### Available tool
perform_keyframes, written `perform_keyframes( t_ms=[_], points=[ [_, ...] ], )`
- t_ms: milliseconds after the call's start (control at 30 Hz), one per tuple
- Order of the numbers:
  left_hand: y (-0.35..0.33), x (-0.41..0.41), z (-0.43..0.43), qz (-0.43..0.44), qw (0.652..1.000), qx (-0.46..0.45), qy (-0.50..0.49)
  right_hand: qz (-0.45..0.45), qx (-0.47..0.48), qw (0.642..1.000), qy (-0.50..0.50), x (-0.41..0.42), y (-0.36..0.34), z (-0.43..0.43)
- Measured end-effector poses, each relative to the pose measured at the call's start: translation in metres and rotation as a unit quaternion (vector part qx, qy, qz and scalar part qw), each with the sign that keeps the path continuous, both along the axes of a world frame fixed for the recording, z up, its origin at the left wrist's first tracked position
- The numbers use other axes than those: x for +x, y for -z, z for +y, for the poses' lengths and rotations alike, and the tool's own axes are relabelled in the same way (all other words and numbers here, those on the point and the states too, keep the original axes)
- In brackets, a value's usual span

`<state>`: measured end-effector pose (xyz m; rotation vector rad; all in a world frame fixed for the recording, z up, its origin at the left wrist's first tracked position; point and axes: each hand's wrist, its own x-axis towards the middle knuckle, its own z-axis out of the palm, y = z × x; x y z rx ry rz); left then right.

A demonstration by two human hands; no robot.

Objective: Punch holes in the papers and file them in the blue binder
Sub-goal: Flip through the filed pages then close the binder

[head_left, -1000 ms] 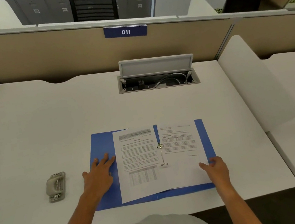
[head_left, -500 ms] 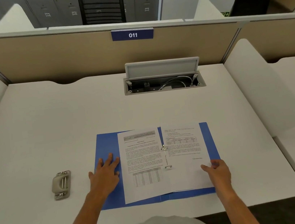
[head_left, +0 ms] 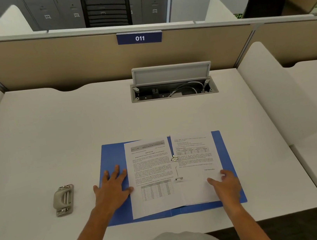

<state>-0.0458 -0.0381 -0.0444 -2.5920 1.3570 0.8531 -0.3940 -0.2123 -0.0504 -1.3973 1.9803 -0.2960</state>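
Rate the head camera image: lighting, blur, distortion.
Head view: even, soft lighting, no harsh glare on the desk; wide-angle bowing bends the partition; print on the papers is too soft to read; right hand is slightly motion-blurred.

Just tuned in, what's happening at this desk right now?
A person is filing papers in an open blue binder lying flat on the white desk. One printed sheet lies on the left side of the rings, another on the right. The left hand rests flat on the binder's left cover; the right hand touches the right sheet's lower corner. The hole punch sits untouched to the left.
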Motion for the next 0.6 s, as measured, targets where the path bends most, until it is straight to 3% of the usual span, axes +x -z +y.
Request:
perform_keyframes(
  t_ms=[133,367,600],
  points=[
    [0.0,0.0,0.0,-0.001,1.0,-0.001,0.003,-0.048,0.03,0.998,0.022,0.007,0.006,-0.001],
    [0.003,0.0,0.001,-0.004,1.0,-0.004,0.001,0.113,-0.002,0.993,-0.022,0.017,-0.007,0.003],
    [0.007,0.0,0.002,-0.011,1.0,-0.004,0.007,0.095,0.0,0.995,0.013,0.012,-0.001,0.002]
  ],
)
